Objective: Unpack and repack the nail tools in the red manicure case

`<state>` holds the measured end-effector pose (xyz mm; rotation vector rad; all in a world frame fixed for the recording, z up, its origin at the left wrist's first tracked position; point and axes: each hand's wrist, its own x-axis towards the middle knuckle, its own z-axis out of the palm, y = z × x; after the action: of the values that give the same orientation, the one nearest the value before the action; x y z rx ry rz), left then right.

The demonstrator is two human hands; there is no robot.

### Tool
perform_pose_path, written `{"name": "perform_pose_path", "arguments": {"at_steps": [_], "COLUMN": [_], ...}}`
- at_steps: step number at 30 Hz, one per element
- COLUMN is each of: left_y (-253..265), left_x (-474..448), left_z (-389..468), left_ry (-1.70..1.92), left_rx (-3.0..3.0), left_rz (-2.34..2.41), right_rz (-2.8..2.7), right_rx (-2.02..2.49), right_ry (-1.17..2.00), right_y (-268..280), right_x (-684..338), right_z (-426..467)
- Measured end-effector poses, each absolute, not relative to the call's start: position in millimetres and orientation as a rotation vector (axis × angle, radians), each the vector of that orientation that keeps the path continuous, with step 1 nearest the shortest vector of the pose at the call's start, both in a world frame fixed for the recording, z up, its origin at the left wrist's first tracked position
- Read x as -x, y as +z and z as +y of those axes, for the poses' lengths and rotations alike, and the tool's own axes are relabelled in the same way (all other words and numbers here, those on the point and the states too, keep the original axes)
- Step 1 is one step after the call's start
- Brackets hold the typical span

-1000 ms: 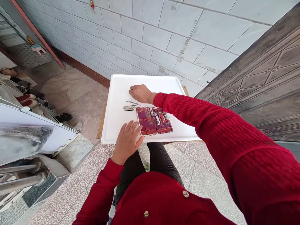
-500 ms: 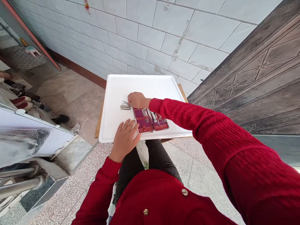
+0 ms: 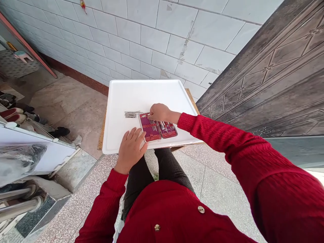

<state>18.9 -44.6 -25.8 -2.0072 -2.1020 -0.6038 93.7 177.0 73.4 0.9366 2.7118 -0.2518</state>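
Note:
An open manicure case (image 3: 152, 137) with a purple and red lining lies near the front edge of a white tray (image 3: 121, 135). Several slim metal tools and a pair of scissors (image 3: 167, 132) sit in its loops. My left hand (image 3: 131, 148) rests spread at the case's left side, fingers on the tray and thumb by the case's corner. Above the case's upper part is my right hand (image 3: 160, 112), its fingers curled and closed; what they hold, if anything, is hidden. Left of the case lie nail clippers (image 3: 130, 115) and thin metal tools (image 3: 133, 111).
The tray sits on a wooden board (image 3: 100, 138) whose edges show. A tiled wall (image 3: 152, 40) stands behind, and a dark patterned door (image 3: 253, 77) is at the right. At the left are shoes on a rack (image 3: 15, 114).
My right hand has moved right, from the loose metal tools to above the case. A thin tool now lies beside the clippers. My left hand stays by the case.

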Motion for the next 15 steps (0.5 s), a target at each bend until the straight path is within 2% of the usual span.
{"name": "perform_pose_path", "arguments": {"at_steps": [8,15], "left_y": [-26.1,-24.5], "left_x": [-18.1,-17.6], "left_z": [-43.7,-42.9], "left_ry": [-0.639,-0.619], "left_rx": [2.014,2.027], "left_rz": [-2.096,-2.097], "right_rz": [2.747,2.726], "right_rx": [-1.039,-1.095], "right_ry": [-0.131,-0.193], "right_y": [62.8,61.2], "right_x": [-97.5,-98.7], "right_z": [156.6,152.5]}}
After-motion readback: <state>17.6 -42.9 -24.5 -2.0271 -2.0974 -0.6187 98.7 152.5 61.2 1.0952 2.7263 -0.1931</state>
